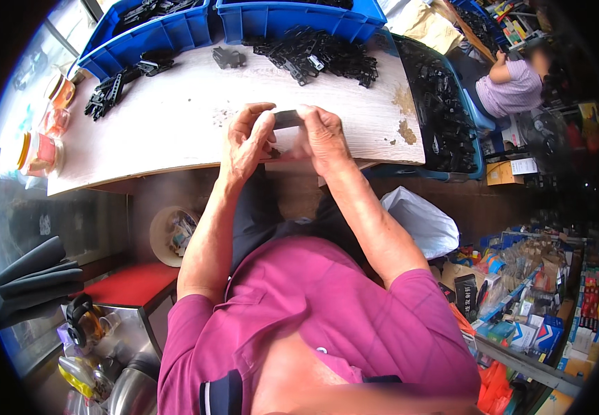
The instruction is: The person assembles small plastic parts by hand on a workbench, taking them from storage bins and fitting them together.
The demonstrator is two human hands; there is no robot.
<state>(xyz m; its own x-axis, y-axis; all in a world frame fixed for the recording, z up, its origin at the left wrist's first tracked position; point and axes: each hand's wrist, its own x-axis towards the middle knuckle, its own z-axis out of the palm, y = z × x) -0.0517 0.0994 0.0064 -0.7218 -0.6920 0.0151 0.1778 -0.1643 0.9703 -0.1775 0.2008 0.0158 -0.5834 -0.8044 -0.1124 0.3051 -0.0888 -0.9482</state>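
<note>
A small dark rectangular piece (287, 120) is stretched between my two hands, over the near edge of the pale table (168, 117). My left hand (250, 138) pinches its left end between thumb and fingers. At its right end, my right hand (324, 135) grips it the same way. What the piece is exactly, I cannot make out. Beyond my hands lies a heap of black plastic parts (320, 55), with a smaller pile of black parts (116, 90) at the far left.
Two blue bins (154, 34) of black parts line the table's far side. To the right stands a large crate (445, 117) full of black parts. Lidded jars (39, 153) sit at the left. Another person (510, 86) sits at the far right. A bucket (168, 235) stands below.
</note>
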